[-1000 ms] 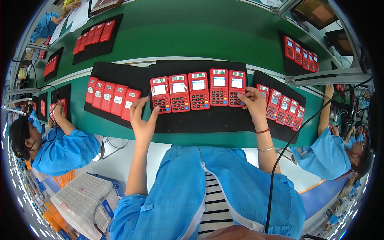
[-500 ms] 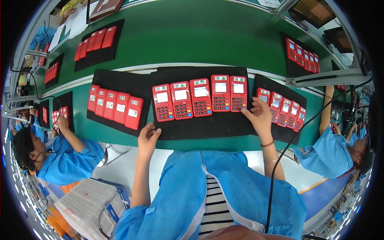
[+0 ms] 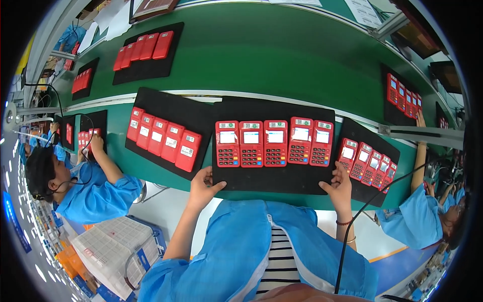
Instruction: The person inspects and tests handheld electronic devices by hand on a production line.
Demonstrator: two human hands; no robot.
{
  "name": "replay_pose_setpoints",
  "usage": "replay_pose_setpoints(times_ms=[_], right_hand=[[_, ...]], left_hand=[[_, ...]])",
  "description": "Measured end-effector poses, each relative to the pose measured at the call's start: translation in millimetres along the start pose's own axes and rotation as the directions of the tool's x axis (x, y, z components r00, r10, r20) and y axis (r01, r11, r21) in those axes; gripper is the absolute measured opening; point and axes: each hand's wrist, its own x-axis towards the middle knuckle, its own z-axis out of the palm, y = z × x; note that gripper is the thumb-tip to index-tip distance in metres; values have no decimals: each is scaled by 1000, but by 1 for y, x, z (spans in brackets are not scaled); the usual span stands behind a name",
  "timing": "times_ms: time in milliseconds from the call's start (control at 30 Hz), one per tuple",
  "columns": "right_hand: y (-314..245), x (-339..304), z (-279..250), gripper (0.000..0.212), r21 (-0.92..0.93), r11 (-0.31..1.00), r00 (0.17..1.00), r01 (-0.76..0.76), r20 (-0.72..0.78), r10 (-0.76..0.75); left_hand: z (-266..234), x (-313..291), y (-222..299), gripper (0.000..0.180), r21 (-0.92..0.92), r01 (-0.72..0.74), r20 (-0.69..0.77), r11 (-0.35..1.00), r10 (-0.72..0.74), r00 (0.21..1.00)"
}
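Observation:
A row of several red card payment terminals [image 3: 275, 144] lies face up on the black mat [image 3: 271, 182] in front of me, their screens lit. My left hand [image 3: 204, 189] is at the mat's lower left corner, thumb on top and fingers curled at its side edge. On the lower right corner, my right hand [image 3: 340, 188] has its thumb on the mat and its fingers bent around the edge, just below the rightmost terminal of the row. Both hands pinch the mat's edges; the fingers' undersides are hidden.
A black mat [image 3: 151, 164] at left carries several terminals lying face down; another black mat [image 3: 355, 189] at right holds face-up ones. More loaded mats lie across the green bench [image 3: 282, 55]. A black cable [image 3: 348, 226] hangs at right. Co-workers sit on both sides.
My right hand has left the rightmost terminal in the row and come down to the mat's right edge. My left hand stays at the left corner. The whole view has shifted.

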Motion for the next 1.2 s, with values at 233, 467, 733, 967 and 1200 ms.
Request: replay_pose_setpoints(times_ms=[233, 467, 733, 967, 1200], right_hand=[[-26, 33, -8, 63, 367, 929, 999, -41, 43, 27], [-75, 198, 7, 48, 344, 914, 967, 214, 59, -249], [-149, 75, 124, 37, 547, 831, 867, 102, 361, -344], [-138, -21, 308, 59, 370, 761, 716, -532, 677, 171], [-159, -40, 288, 64, 516, 836, 948, 188, 126, -291]], left_hand=[[-11, 25, 34, 44, 24, -188, 43, 982, 187, 981], [-12, 211, 106, 34, 46, -509, 66, 860, 506, 860], [-157, 218, 60, 45, 701, -416, -259, 580, 749, 610], [-243, 197, -37, 89, 719, 133, -546, 682, 437, 715], [-226, 147, 21, 62, 490, -69, -372, 869, 280, 885]])
